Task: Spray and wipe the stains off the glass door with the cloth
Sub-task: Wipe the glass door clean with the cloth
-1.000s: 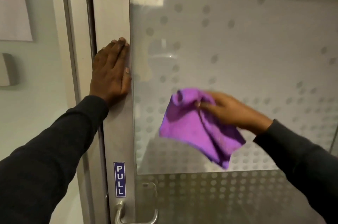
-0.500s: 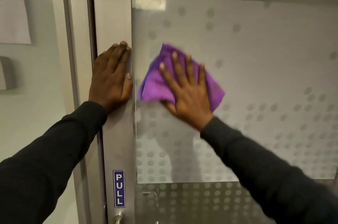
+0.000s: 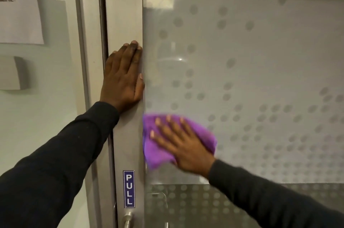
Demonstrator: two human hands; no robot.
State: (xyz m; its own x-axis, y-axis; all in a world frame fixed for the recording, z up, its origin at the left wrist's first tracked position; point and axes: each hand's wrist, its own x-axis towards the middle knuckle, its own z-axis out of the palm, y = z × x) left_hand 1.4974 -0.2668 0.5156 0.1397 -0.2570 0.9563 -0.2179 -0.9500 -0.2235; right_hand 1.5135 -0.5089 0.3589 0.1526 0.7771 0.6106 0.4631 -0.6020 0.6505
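Note:
The glass door (image 3: pixel 251 63) fills the right of the view, frosted with a pattern of grey dots. A purple cloth (image 3: pixel 158 155) lies flat against the glass close to its left edge. My right hand (image 3: pixel 184 145) presses on the cloth with fingers spread. My left hand (image 3: pixel 123 77) rests flat on the metal door frame (image 3: pixel 123 13), fingers together and pointing up, holding nothing. No spray bottle is in view.
A blue PULL sticker (image 3: pixel 129 188) sits low on the frame, with a metal door handle (image 3: pixel 128 220) under it. A paper notice (image 3: pixel 18 4) and a grey wall fitting (image 3: pixel 13 73) are on the left panel.
My right hand first moved the cloth up and left and spread flat on it, then slid it down the glass along the frame. My left hand stayed on the frame.

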